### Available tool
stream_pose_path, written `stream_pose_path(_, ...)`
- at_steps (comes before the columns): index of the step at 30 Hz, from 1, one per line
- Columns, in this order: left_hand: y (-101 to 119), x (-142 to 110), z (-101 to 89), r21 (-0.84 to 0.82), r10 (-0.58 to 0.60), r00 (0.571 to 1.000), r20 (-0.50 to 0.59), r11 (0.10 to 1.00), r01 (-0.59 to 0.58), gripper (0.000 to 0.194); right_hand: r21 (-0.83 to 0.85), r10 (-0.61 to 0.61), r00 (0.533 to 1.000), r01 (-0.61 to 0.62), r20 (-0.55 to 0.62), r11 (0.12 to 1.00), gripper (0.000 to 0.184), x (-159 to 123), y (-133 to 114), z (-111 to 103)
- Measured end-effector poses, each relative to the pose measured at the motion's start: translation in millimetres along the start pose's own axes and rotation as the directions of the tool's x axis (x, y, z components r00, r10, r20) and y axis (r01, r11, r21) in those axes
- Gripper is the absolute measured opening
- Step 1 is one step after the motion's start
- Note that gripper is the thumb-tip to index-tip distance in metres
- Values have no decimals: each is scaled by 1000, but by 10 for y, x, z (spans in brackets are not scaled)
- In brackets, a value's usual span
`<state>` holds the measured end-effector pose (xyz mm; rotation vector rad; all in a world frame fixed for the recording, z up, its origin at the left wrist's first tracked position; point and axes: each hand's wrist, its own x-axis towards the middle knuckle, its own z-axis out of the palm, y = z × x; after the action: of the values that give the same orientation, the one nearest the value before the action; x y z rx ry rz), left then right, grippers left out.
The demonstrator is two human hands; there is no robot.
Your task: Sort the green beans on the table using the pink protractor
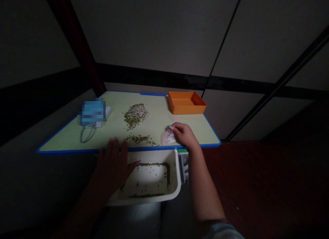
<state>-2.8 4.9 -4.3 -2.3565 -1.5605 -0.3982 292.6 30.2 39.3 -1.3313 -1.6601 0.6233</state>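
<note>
My right hand (182,133) is closed on a clear plastic protractor (168,137), which stands on the table near its front edge. To its left lies a scattered strip of small green beans (141,139). Farther back is a heap of green beans mixed with pale grains (135,115). My left hand (113,160) has its fingers spread, with their tips at the table's front edge and the thumb over the white basin (178,184). That basin sits below the edge and holds green beans along its sides and a few loose ones.
An orange open box (187,108) stands at the table's back right. At the left lies a blurred blue item (92,112) beside a white object with a looped strap (86,134). The pale table (159,110) has a blue rim. Dark panelled walls stand behind it.
</note>
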Motion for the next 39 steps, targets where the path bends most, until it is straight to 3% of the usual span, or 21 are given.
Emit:
stream_pose_path(11, -27, -35, 82, -7, 14, 997, -70, 1000, -15, 82, -119, 19, 1000, -19, -3, 993, 22, 34, -50, 63)
stream_pose_path(19, 5, 6, 46, 8, 11, 1000, -29, 1000, -11, 87, 34, 0, 999, -2, 46, 999, 21, 21, -27, 59)
stream_pose_path(25, 4, 16, 16, 50, 16, 1000, -7, 999, -15, 87, -82, 31, 999, -34, -35, 996, 21, 55, -28, 88)
stream_pose_path(32, 32, 20, 1, 38, -13, 1000, 4, 999, 12, 83, -224, -6, 1000, 5, -2, 975, 22, 81, -127, 111)
stream_pose_path(39, 39, 30, -25, 67, -20, 999, 34, 998, 18, 84, -223, -40, 997, 53, 63, 973, 17, 59, -158, 95)
